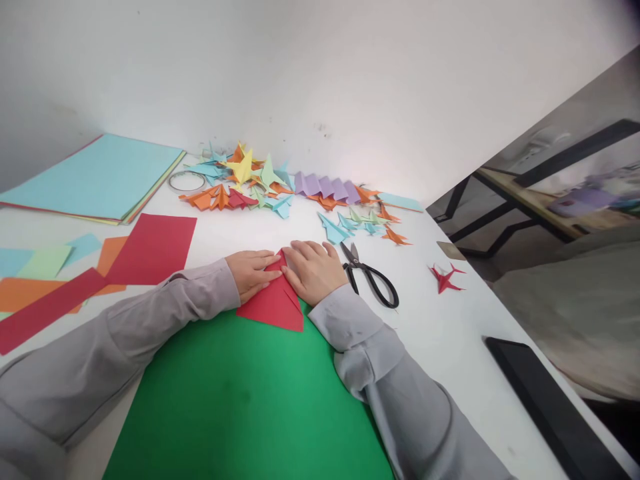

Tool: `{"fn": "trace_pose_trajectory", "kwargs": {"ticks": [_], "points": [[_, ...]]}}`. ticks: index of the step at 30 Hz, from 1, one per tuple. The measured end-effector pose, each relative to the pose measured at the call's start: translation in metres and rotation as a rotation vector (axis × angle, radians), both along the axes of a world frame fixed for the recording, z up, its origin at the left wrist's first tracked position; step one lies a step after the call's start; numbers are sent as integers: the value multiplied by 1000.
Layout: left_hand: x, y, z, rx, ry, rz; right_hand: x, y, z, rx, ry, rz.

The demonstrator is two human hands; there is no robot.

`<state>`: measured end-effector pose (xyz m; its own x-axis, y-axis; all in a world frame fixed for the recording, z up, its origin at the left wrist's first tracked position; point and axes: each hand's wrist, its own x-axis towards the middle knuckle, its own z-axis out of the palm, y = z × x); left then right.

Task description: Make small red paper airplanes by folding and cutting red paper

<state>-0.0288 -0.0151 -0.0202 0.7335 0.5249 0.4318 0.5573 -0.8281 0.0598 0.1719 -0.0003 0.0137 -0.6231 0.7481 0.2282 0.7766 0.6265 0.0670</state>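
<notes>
A folded red paper [270,308], roughly triangular with its point away from me, lies on a green sheet [250,400]. My left hand [251,273] rests on the paper's upper left side, fingers stretched and slightly apart. On the upper right edge, my right hand [315,270] presses down near the tip, its fingers bent over and partly hidden. Beside my right hand lie black-handled scissors [383,287], their blades partly spread.
Folded paper figures [243,167] pile up by the wall. Large coloured sheets [95,177] sit back left, with red paper [155,250] and smaller pieces nearer. A red figure [445,279] and a black flat object [545,407] lie on the right.
</notes>
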Motion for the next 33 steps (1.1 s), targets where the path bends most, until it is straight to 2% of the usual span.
{"fn": "trace_pose_trajectory", "kwargs": {"ticks": [17, 24, 33], "points": [[2, -2, 3, -32, 32, 32, -3, -5, 7, 34, -105, 11], [6, -1, 5, -172, 52, 129, -4, -5, 6, 38, -106, -9], [5, -1, 3, -111, 45, 68, -3, -3, 1, 0, -65, -31]]}}
